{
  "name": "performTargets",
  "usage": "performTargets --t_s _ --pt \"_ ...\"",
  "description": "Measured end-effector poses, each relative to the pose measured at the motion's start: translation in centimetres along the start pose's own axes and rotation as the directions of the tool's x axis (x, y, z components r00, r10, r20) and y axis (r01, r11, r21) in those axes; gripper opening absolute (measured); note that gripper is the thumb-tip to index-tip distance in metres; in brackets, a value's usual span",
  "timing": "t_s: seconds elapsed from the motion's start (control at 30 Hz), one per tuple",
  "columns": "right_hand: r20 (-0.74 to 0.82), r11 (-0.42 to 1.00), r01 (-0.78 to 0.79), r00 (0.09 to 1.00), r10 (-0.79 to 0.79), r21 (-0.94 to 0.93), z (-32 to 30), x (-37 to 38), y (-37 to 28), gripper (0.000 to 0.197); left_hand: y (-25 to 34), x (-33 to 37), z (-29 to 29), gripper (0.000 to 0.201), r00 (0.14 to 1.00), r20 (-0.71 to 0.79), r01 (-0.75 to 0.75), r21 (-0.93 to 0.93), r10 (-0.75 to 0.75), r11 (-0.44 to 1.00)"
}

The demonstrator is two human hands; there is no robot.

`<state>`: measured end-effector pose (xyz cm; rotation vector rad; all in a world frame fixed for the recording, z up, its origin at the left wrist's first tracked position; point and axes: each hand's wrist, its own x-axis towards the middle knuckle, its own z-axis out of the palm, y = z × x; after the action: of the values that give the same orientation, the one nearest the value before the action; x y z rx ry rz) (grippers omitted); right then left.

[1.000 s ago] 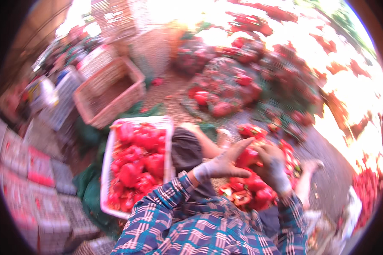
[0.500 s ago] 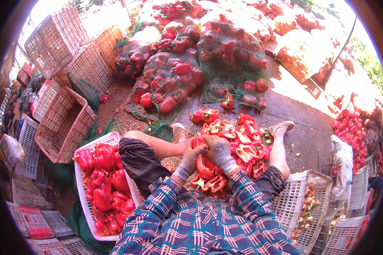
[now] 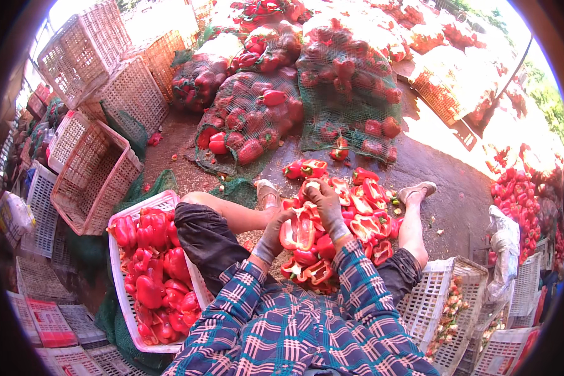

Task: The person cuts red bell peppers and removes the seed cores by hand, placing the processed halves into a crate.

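I sit on the ground with a pile of cut red bell peppers [image 3: 357,213] between my legs. Both gloved hands hold one opened red pepper [image 3: 299,232] over that pile. My left hand [image 3: 273,236] grips its left side from below. My right hand [image 3: 326,205] closes over its top and right side. A white crate [image 3: 120,285] of whole red peppers [image 3: 153,276] stands by my left knee.
Green mesh sacks of red peppers [image 3: 276,100] lie ahead on the dirt. Empty pink and white crates [image 3: 94,175] are stacked at the left. A white crate with pepper scraps [image 3: 448,310] stands at my right. More peppers [image 3: 523,194] lie at the far right.
My view has swung from the right toward the sacks ahead. Both hands stay together on a pepper above the cut pile and have risen slightly.
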<state>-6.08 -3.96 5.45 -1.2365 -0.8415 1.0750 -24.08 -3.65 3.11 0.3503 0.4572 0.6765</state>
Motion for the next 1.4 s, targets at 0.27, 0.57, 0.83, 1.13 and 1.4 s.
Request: performTargets --t_s 0.27,0.57,0.83,1.13,1.4 --pt "-0.308 0.943 0.083 0.933 -0.188 -0.323 -11.7 -6.5 -3.6 0.033 16.4 -16.8 7.5 0.051 0.530 -0.021 -0.572 0.729 0.848 0.376" --pt "-0.370 0.978 0.116 0.913 -0.173 -0.171 -11.6 -9.2 -3.5 0.034 23.7 -22.2 -9.5 0.080 0.440 0.274 0.703 0.487 0.855 -0.517" --pt "-0.410 0.925 0.214 0.849 -0.335 -0.313 -14.3 -13.2 -5.0 0.035 22.7 -11.4 -20.2 0.070 0.437 0.026 0.703 0.613 0.899 -0.360" --pt "-0.644 0.647 -0.180 0.465 -0.608 -0.741 -22.6 -21.8 -13.2 0.047 26.0 -13.2 -26.9 0.067 0.588 0.044 0.699 0.475 0.807 -0.535" --pt "-0.865 0.158 -0.928 0.238 -0.442 -0.337 -31.8 -35.9 -15.4 0.056 24.2 -10.5 -4.9 0.058 0.411 0.291 -0.025 0.951 0.864 -0.308"
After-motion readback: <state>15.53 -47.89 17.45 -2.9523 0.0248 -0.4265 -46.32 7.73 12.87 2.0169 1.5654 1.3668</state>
